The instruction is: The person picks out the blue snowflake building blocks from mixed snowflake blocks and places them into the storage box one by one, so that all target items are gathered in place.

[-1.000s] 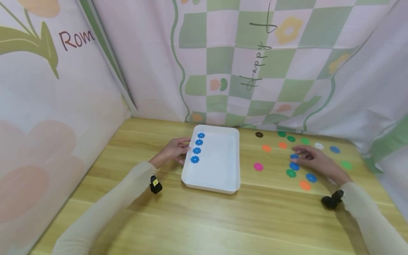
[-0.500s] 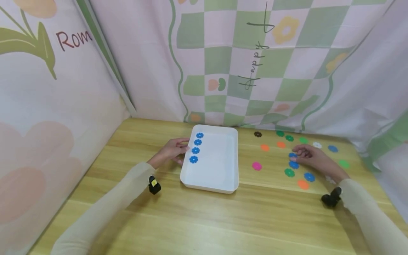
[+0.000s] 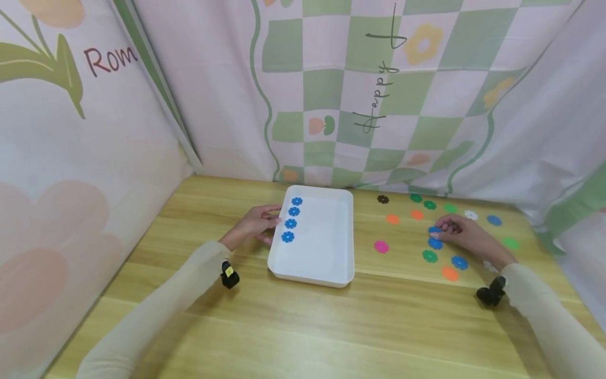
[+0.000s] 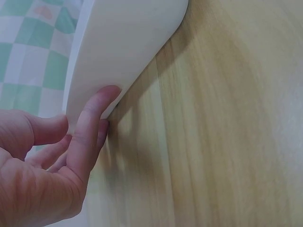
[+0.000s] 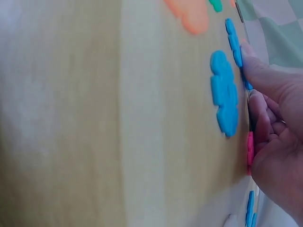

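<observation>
My left hand (image 3: 255, 223) is at the left side of a white tray (image 3: 326, 263). In the left wrist view its thumb is at the rim and a fingertip rests on the outer wall (image 4: 128, 42). A column of several blue flower-shaped discs (image 3: 291, 223) lies along the tray's left side. Over the scattered discs at the right, my right hand (image 3: 461, 234) pinches one blue flower-shaped disc (image 5: 233, 40), its thumb on the face. Another blue disc (image 5: 224, 97) lies flat just below it; the hand's other fingers are curled.
Loose discs surround the right hand: a pink one (image 3: 381, 247), a brown one (image 3: 383, 199), several orange (image 3: 450, 273), green (image 3: 430, 256) and white ones (image 3: 471, 215), plus more blue (image 3: 459, 262). A printed curtain (image 3: 326, 89) hangs behind the wooden table (image 3: 303, 331).
The right hand's thumb and fingers have drawn together on the blue disc, which now looks slightly tilted. The left hand and tray keep their places; the head view shifted slightly.
</observation>
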`<action>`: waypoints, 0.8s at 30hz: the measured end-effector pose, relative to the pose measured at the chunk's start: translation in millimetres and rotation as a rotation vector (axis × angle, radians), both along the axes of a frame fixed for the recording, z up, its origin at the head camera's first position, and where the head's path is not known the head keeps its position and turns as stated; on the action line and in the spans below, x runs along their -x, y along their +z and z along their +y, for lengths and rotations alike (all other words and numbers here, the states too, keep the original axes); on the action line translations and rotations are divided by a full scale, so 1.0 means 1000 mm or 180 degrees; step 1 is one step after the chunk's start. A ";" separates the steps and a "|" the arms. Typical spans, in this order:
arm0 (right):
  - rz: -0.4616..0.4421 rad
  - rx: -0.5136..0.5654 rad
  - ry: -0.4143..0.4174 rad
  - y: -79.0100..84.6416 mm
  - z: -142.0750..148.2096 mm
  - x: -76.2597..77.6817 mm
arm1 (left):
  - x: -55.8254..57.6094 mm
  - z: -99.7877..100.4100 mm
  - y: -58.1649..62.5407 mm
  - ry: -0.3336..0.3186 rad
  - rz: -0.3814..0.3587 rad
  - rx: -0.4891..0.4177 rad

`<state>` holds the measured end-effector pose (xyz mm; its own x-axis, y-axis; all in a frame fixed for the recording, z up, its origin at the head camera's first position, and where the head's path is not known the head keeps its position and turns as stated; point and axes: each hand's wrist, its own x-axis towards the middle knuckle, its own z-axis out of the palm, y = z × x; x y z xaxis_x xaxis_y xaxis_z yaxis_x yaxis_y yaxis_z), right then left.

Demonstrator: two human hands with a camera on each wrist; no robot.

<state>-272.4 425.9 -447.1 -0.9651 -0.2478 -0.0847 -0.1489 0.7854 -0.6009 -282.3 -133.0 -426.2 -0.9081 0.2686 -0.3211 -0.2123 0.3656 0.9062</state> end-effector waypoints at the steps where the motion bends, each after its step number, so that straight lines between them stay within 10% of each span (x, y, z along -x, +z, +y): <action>1: -0.0001 -0.0004 -0.0001 0.000 0.000 0.000 | 0.000 0.000 0.000 -0.0006 0.0004 -0.0003; 14: 0.0305 -0.0056 0.0223 0.002 0.004 0.005 | -0.003 0.001 0.001 -0.0033 0.0047 -0.0013; 24: -0.0043 -0.0004 0.0088 0.014 0.005 0.010 | -0.004 -0.001 0.001 -0.0040 0.0071 -0.0018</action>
<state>-282.3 430.8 -433.5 -0.9566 -0.2743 -0.0981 -0.1625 0.7818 -0.6020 -278.4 -133.7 -425.0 -0.9116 0.2818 -0.2994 -0.1875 0.3631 0.9127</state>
